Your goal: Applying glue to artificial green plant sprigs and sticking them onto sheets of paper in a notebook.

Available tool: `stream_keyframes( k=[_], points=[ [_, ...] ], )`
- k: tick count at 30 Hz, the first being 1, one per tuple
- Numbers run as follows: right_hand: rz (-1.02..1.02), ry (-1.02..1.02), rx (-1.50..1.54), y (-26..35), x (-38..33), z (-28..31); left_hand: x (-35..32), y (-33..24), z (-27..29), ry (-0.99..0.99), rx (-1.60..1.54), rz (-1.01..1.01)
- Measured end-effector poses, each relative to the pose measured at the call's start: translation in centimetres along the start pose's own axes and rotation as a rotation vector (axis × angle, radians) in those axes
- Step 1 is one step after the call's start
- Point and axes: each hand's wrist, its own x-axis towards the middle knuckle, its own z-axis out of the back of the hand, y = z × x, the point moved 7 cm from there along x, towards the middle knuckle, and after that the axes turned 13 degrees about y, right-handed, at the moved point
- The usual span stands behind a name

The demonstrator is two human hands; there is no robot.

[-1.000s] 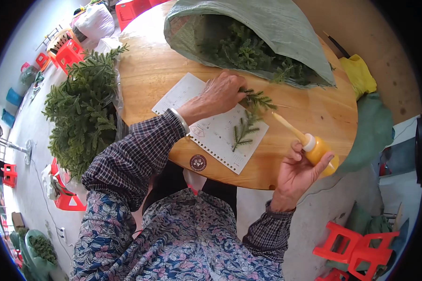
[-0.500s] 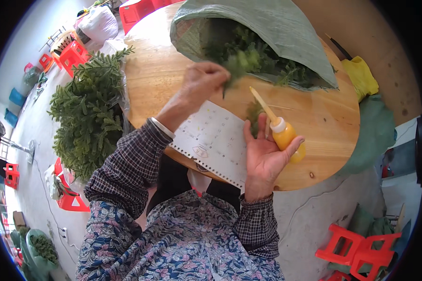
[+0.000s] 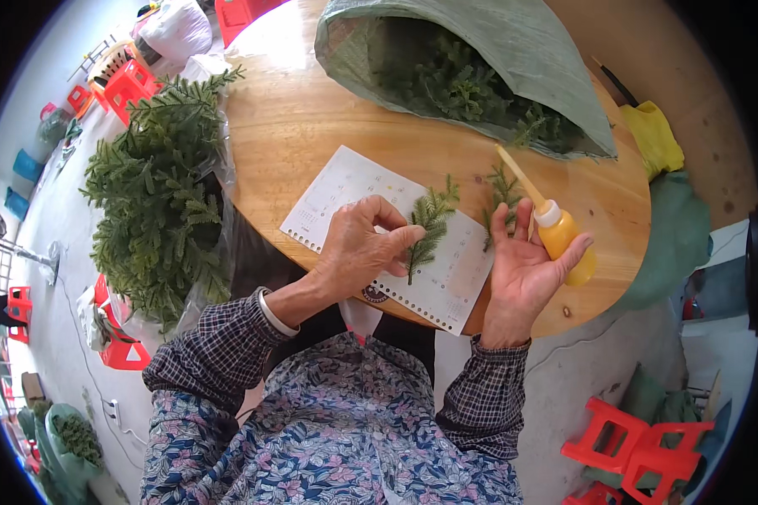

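My left hand (image 3: 366, 240) pinches a small green fir sprig (image 3: 430, 225) between thumb and fingers, above a white calendar-like sheet (image 3: 345, 187) with a row of punched holes. In my right hand (image 3: 522, 273), palm up, lies a squeeze bottle (image 3: 571, 244) of yellow-orange liquid, its long pale nozzle pointing up and to the left. Just beyond the right fingertips is another fir sprig (image 3: 503, 192); I cannot tell whether the fingers touch it. Both hands are over the near side of the round wooden table (image 3: 286, 118).
A green woven sack (image 3: 514, 50) lies on the table's far side, its mouth showing fir sprigs (image 3: 459, 80). At the left edge stands a large heap of fir branches (image 3: 156, 202) in clear plastic. Red stools (image 3: 611, 433) are on the floor at lower right.
My left hand has come down from near the sack toward me, bringing the sprig over the sheet. My right hand has shifted right with the bottle.
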Motion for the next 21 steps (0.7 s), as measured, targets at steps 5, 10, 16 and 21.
stream_keyframes(
  k=[5, 10, 16, 21],
  points=[
    [0.054, 0.022, -0.076, 0.1, -1.6, -0.6, -0.3, -0.7, 0.2, 0.016, 0.252, 0.052],
    [0.090, -0.047, -0.177, 0.3, -1.6, -0.5, -0.1, -0.3, 0.9, -0.026, 0.207, 0.082],
    [0.144, -0.002, -0.218, 2.1, -0.8, -0.5, -1.4, -2.6, 1.0, -0.017, 0.604, -0.213],
    [0.131, 0.040, -0.243, 2.4, -1.0, -1.2, -2.7, -2.5, -0.1, 0.071, 0.668, -0.149]
  ],
)
